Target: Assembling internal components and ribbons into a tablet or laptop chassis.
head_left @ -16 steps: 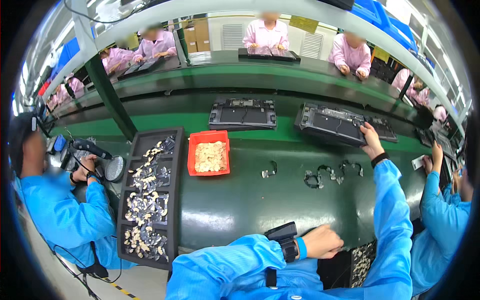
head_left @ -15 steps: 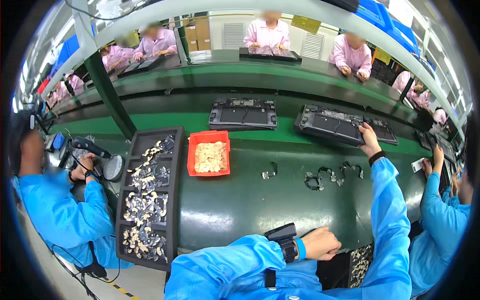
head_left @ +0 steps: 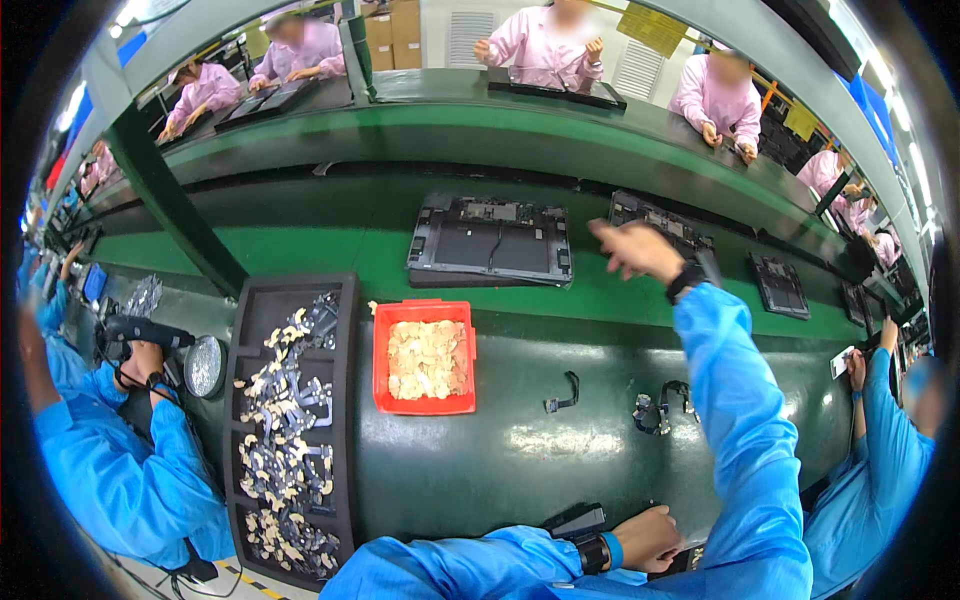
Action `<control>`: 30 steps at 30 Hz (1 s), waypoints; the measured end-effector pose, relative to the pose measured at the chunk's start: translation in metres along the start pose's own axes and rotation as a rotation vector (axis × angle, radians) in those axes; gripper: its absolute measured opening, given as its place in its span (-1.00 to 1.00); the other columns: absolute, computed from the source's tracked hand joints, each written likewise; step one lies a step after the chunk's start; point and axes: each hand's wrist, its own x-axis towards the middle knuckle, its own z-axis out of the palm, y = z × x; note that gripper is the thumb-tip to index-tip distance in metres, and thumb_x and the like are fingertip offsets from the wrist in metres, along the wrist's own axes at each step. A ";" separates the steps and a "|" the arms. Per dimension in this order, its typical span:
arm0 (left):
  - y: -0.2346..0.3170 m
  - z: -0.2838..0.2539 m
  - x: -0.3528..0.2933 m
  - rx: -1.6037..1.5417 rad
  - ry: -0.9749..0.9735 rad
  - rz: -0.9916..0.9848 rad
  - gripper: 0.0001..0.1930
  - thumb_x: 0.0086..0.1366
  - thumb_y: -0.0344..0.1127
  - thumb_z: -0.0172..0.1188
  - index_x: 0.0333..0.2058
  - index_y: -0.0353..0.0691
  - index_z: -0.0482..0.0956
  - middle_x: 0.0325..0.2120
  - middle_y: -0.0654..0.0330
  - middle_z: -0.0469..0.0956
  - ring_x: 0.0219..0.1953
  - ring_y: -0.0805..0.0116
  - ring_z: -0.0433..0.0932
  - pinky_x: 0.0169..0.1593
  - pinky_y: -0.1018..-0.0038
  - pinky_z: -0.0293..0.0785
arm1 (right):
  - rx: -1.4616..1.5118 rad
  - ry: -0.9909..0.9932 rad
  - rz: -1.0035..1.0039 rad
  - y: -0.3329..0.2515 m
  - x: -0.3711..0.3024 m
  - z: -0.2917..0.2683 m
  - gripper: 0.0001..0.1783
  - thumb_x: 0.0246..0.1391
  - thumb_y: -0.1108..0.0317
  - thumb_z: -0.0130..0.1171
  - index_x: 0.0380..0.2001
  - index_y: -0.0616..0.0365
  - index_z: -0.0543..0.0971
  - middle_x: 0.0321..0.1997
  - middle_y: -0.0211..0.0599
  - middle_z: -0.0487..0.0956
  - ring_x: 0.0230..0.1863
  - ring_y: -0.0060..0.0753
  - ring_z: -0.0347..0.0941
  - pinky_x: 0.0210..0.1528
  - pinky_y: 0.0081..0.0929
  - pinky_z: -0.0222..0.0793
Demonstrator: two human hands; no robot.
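Observation:
My right hand (head_left: 642, 250) is stretched over the green conveyor, slightly blurred, its fingers extended and nothing seen in them. It is between a dark laptop base (head_left: 490, 238) on its left, with inner parts exposed, and another laptop base (head_left: 665, 215) behind it, which hand and sleeve partly hide. At the near edge of the bench my left hand (head_left: 648, 540) is closed with its fingers curled under; its palm side is hidden. Small black cables with connectors, one lone cable (head_left: 563, 393) and a cluster (head_left: 662, 408), lie on the bench between my arms.
A red bin (head_left: 470, 350) holds pale, flat pieces. Left of it, a black compartment tray (head_left: 348, 400) holds dark and cream scraps. Another laptop base (head_left: 778, 286) lies farther right. Co-workers in blue are on both sides; people in pink sit across the conveyor. A slanted green post (head_left: 180, 205) rises behind the tray.
My right hand has come off the right laptop base and moved left toward the other one, fingers now extended. My left hand stays closed near the edge. The view has shifted.

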 end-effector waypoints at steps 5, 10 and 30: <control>-0.012 0.022 -0.003 -0.005 0.230 0.099 -0.81 0.02 -0.27 0.29 -0.64 -0.06 0.44 -0.67 0.22 0.39 -0.53 0.15 0.36 -0.22 0.30 0.25 | -0.116 0.052 -0.090 -0.054 0.031 0.076 0.00 0.03 -0.48 0.14 -0.17 0.52 0.65 -0.15 0.24 0.68 -0.07 0.10 0.65 0.02 -0.19 0.51; -0.010 -0.005 -0.003 0.057 0.186 0.238 -0.78 -0.01 -0.31 0.25 -0.69 -0.11 0.38 -0.68 0.17 0.39 -0.51 0.12 0.38 -0.25 0.29 0.26 | 0.351 0.101 -0.138 -0.054 0.058 0.079 -0.28 0.14 -0.11 0.29 -0.05 0.49 0.55 -0.07 0.00 0.64 -0.11 -0.17 0.60 -0.08 -0.27 0.51; 0.004 -0.017 -0.005 0.023 0.028 0.100 -0.84 0.04 -0.25 0.27 -0.62 -0.04 0.47 -0.68 0.25 0.47 -0.48 0.14 0.50 -0.19 0.27 0.27 | 0.961 0.587 -0.263 0.122 -0.334 -0.017 -0.36 0.41 0.39 -0.02 0.50 0.09 0.18 0.52 -0.29 0.26 0.43 -0.39 0.28 0.43 -0.45 0.19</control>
